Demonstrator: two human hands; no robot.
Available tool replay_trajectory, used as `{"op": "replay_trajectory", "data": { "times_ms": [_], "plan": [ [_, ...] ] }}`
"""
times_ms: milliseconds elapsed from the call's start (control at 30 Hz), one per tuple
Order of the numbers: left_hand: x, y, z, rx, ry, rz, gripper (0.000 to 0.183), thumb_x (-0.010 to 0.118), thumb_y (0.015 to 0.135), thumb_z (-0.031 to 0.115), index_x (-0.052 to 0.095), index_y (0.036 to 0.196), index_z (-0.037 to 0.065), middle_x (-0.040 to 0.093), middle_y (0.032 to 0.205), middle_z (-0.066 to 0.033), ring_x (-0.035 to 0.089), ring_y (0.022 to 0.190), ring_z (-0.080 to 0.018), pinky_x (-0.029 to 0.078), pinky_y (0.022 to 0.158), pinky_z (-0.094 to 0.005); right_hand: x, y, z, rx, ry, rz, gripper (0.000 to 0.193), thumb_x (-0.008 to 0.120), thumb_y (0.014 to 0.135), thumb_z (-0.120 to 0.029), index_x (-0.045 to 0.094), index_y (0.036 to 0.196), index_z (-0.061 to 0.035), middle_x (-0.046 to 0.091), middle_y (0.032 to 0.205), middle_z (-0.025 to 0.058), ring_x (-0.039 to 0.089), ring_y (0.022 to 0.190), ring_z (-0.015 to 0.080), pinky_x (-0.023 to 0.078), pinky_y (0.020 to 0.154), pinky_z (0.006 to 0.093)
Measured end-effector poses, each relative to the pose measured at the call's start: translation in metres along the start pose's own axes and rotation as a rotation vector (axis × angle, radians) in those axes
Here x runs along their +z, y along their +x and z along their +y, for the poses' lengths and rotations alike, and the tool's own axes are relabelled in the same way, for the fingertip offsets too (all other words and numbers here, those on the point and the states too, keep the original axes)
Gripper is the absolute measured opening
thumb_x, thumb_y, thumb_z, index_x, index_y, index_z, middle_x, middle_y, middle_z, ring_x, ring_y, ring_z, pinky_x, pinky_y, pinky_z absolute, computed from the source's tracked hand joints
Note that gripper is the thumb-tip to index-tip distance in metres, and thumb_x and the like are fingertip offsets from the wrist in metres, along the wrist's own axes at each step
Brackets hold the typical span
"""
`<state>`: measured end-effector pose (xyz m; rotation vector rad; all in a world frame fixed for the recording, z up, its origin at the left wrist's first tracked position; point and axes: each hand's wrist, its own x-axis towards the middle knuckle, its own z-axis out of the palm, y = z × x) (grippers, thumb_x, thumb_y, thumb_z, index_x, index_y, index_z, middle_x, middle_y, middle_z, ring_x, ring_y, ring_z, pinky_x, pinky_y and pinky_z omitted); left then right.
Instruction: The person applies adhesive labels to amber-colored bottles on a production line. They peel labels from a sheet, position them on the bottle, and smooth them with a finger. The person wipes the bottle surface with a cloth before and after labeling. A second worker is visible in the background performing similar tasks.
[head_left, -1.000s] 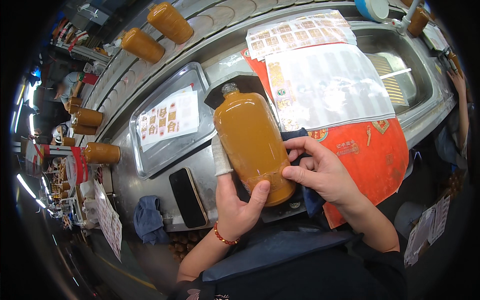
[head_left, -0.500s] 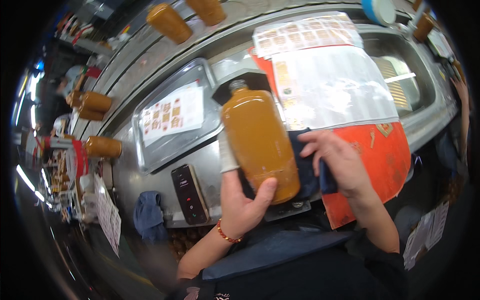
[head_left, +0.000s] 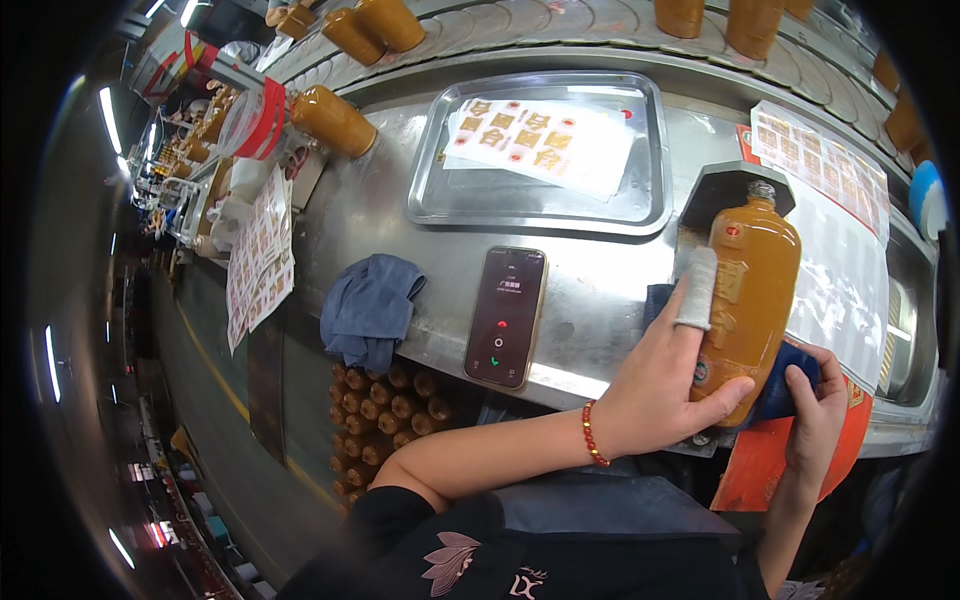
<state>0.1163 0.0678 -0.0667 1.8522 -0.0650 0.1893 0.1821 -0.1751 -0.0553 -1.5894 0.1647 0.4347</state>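
Note:
A flat brown glazed bottle (head_left: pixel 757 270) leans in my left hand (head_left: pixel 650 385), which is closed on its left side and lower edge. My left forefinger wears a whitish cloth sleeve (head_left: pixel 699 290). Gold decal lettering (head_left: pixel 730 283) runs down the bottle's face, between a small red round mark (head_left: pixel 733 230) near the shoulder and another by the base. Behind the bottle's neck shows a dark angular plate (head_left: pixel 715 195). To the right of the bottle's lower end, my right hand (head_left: pixel 818 400) pinches a flat dark-blue piece (head_left: pixel 787 383); whether it is cloth or a scraper is unclear.
Left of the bottle lie a phone (head_left: pixel 507 318) with a lit screen and a bunched blue cloth (head_left: pixel 372 312). A metal tray (head_left: pixel 425 195) holds decal sheets (head_left: pixel 540 140). Other brown bottles (head_left: pixel 333 122) stand along the conveyor (head_left: pixel 560 40). A sink (head_left: pixel 910 340) sits at the right.
The view has swung left. The bottle has turned in my left hand, so a decorated face shows instead of a plain one. My right fingers, loosely spread before, now pinch the blue piece.

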Motion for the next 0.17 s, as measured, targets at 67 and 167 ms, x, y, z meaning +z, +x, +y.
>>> {"op": "replay_trajectory", "data": {
  "times_ms": [67,167],
  "plan": [
    [0.002,-0.001,0.001,-0.027,-0.027,-0.021,0.101,0.068,0.094,0.042,0.011,0.156,-0.013,0.017,0.159,-0.0405,0.026,0.147,-0.0534,0.027,0.122,-0.0469,-0.004,0.0,-0.002,-0.063,-0.039,0.029,0.032,0.066,0.088,0.006,0.062,0.119,0.002,0.066,0.11,0.0058,0.062,0.097,0.0098,0.049,0.089,0.0232],
    [0.003,0.001,-0.003,0.024,0.029,-0.007,0.101,0.068,0.094,0.043,0.011,0.156,-0.013,0.015,0.159,-0.0405,0.023,0.149,-0.0532,0.025,0.123,-0.0469,0.025,-0.022,-0.027,-0.199,-0.027,-0.007,0.031,0.067,0.088,0.005,0.062,0.119,0.0024,0.066,0.109,0.0059,0.062,0.096,0.0096,0.049,0.089,0.023]
  ]
}}
